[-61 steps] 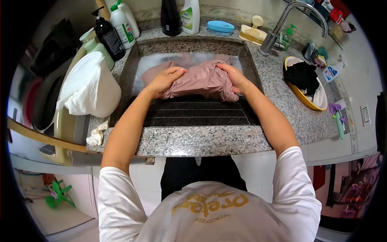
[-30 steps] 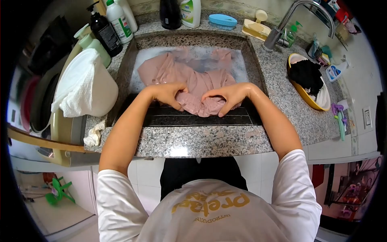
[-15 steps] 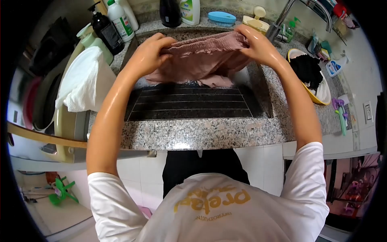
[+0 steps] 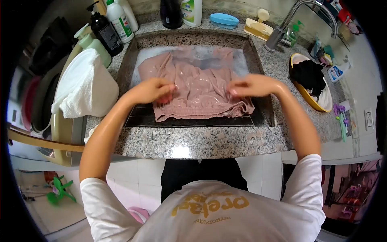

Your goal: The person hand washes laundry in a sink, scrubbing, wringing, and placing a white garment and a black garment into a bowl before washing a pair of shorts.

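A wet pink garment (image 4: 197, 86) lies spread over the black ribbed slope (image 4: 141, 120) of the stone sink, its gathered waistband toward the front edge. Its far part reaches into sudsy water (image 4: 201, 54). My left hand (image 4: 155, 89) is over the garment's left side, fingers curled and slightly blurred. Over the right side is my right hand (image 4: 252, 85), also blurred, with its fingertips close to the cloth. Whether either hand grips any fabric cannot be made out.
A white bucket (image 4: 102, 94) with a white cloth stands left of the sink. Bottles (image 4: 119, 22), a blue brush (image 4: 224, 19) and a soap dish (image 4: 258, 29) line the back. At right are the faucet (image 4: 276, 38) and a yellow basin (image 4: 298, 86) holding dark cloth.
The garment was held up by its waistband over the sink; now it lies flat on the slope, waistband nearest me. Both hands have come down and toward me with it.
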### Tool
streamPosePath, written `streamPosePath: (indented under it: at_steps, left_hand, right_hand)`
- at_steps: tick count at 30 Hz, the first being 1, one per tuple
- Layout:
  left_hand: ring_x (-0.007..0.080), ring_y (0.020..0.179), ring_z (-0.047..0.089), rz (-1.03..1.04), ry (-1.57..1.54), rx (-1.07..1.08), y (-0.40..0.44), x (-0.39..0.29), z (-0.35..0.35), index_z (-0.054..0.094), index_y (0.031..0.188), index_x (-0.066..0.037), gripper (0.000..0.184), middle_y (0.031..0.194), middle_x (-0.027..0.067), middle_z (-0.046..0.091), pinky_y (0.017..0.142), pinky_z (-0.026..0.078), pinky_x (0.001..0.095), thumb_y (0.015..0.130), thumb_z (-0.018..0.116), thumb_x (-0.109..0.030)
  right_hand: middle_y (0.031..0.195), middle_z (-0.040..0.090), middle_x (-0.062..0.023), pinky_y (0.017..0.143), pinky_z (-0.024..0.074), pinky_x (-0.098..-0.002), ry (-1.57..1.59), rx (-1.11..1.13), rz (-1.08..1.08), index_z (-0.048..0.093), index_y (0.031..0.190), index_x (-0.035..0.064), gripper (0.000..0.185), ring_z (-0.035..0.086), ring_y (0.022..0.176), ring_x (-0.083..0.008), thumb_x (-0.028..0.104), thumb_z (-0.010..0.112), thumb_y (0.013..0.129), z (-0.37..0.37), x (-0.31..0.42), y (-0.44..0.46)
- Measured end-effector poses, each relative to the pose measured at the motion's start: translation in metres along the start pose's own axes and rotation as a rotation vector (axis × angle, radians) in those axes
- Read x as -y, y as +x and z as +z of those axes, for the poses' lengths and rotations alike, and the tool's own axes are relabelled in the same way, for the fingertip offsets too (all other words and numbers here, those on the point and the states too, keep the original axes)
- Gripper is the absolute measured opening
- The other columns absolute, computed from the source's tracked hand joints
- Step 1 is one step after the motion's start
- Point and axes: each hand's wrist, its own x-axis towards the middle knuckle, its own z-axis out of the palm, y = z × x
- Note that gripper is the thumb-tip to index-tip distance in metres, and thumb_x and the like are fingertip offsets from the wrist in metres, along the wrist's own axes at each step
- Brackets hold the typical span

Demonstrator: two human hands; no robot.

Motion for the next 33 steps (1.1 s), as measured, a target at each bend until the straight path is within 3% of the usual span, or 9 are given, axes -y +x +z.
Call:
streamPosePath:
  at_steps: [5,7,10,22,24,27,29,30,33]
  left_hand:
    - [0.0296,0.101,0.053,0.371,0.356,-0.332,0.059,0.026,0.04,0.045,0.118,-0.002,0.052,0.11,0.0229,0.052,0.084,0.042,0.0374,0.083,0.051,-0.04]
    - [0.038,0.117,0.037,0.138,0.567,-0.199,0.057,0.038,0.054,0.029,0.131,-0.005,0.077,0.13,0.0252,0.032,0.095,0.032,0.0415,0.078,0.045,-0.057]
    - [0.0418,0.124,0.023,-0.208,0.667,0.0,0.032,0.021,0.049,0.018,0.135,-0.005,0.091,0.138,0.0228,0.018,0.102,0.022,0.0421,0.073,0.036,-0.069]
    - [0.0388,0.125,0.023,-0.096,0.783,0.021,-0.017,0.004,0.053,0.038,0.128,-0.017,0.061,0.138,0.0171,0.023,0.101,0.023,0.0439,0.083,0.031,-0.057]
    - [0.0361,0.114,0.039,0.467,0.932,-0.219,-0.012,0.015,0.053,0.048,0.113,-0.012,0.041,0.124,0.0194,0.042,0.092,0.033,0.0436,0.085,0.04,-0.041]
    - [0.0371,0.092,0.051,0.256,0.506,0.008,-0.014,0.004,0.051,0.048,0.094,-0.007,0.023,0.099,0.0212,0.054,0.077,0.04,0.0444,0.084,0.045,-0.027]
    - [0.0366,0.092,0.052,0.22,0.544,0.039,-0.018,-0.006,0.05,0.046,0.103,-0.005,0.028,0.098,0.0214,0.054,0.078,0.041,0.0427,0.084,0.045,-0.025]
    - [0.0361,0.092,0.052,0.183,0.584,0.075,-0.02,-0.009,0.051,0.045,0.112,-0.003,0.034,0.098,0.0217,0.055,0.078,0.042,0.041,0.085,0.045,-0.023]
    - [0.037,0.096,0.051,0.152,0.614,0.117,-0.02,-0.015,0.051,0.044,0.114,-0.004,0.035,0.1,0.023,0.054,0.08,0.042,0.0421,0.086,0.044,-0.023]
  right_hand:
    - [0.118,0.048,-0.0172,0.091,0.0372,-0.0348,-0.235,-0.593,-0.299,0.042,0.12,0.0018,0.05,0.047,0.107,-0.0298,0.03,0.055,0.08,0.04,-0.025,0.116]
    - [0.135,0.029,-0.0149,0.1,0.0265,-0.0388,-0.481,-0.547,-0.31,0.03,0.13,0.008,0.057,0.029,0.123,-0.0348,0.035,0.049,0.083,0.062,-0.039,0.132]
    - [0.138,0.025,-0.0119,0.1,0.0243,-0.0442,-0.526,-0.228,-0.042,0.028,0.133,0.0155,0.057,0.025,0.125,-0.0351,0.046,0.04,0.085,0.068,-0.025,0.111]
    - [0.141,0.02,-0.0087,0.1,0.0228,-0.0474,-0.471,-0.085,0.002,0.026,0.134,0.0209,0.052,0.021,0.127,-0.0353,0.047,0.029,0.089,0.077,-0.008,0.077]
    - [0.141,0.019,-0.0085,0.1,0.022,-0.0479,-0.46,-0.058,0.017,0.025,0.135,0.0206,0.054,0.019,0.128,-0.0353,0.048,0.029,0.089,0.077,-0.008,0.079]
    - [0.132,0.037,-0.0128,0.097,0.0293,-0.0448,-0.495,-0.178,-0.06,0.04,0.127,0.0168,0.052,0.033,0.121,-0.0339,0.05,0.03,0.088,0.069,-0.006,0.083]
    - [0.111,0.054,-0.0153,0.088,0.0379,-0.0402,-0.314,0.081,0.097,0.055,0.11,0.0133,0.047,0.05,0.105,-0.0321,0.049,0.035,0.086,0.039,0.012,0.092]
    - [0.092,0.061,-0.0163,0.081,0.0422,-0.0372,-0.468,-0.032,0.178,0.061,0.096,0.0091,0.044,0.057,0.088,-0.0311,0.047,0.041,0.085,0.028,0.032,0.095]
    - [0.102,0.057,-0.0187,0.084,0.0422,-0.0386,-0.523,-0.1,0.139,0.056,0.108,0.0055,0.048,0.054,0.097,-0.0325,0.043,0.048,0.08,0.025,0.034,0.127]
